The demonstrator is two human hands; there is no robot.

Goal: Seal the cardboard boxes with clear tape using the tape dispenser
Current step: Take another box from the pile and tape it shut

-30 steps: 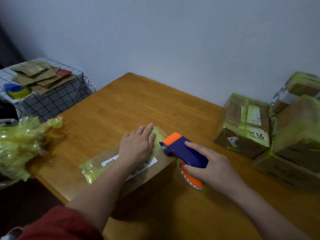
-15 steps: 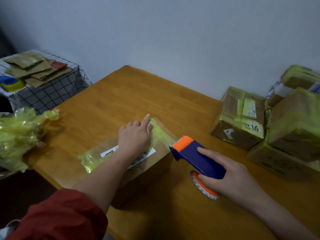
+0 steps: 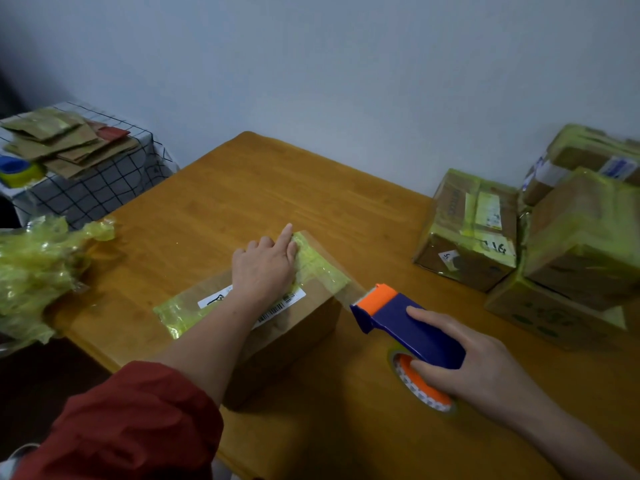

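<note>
Brown cardboard box (image 3: 298,337), white barcode label and yellowish tape on top, near edge of wooden table (image 3: 242,188): my left hand (image 3: 265,268) presses flat, fingers straight, steadying it. Blue-and-orange plastic tape dispenser (image 3: 408,323), just right: my right hand (image 3: 485,372) grips it, clear tape strip (image 3: 346,293) taut to the box.

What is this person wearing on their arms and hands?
The left hand and right hand are bare: no gloves, rings or watch visible. A red sleeve is bunched near the left elbow; the right forearm shows no sleeve.
</note>
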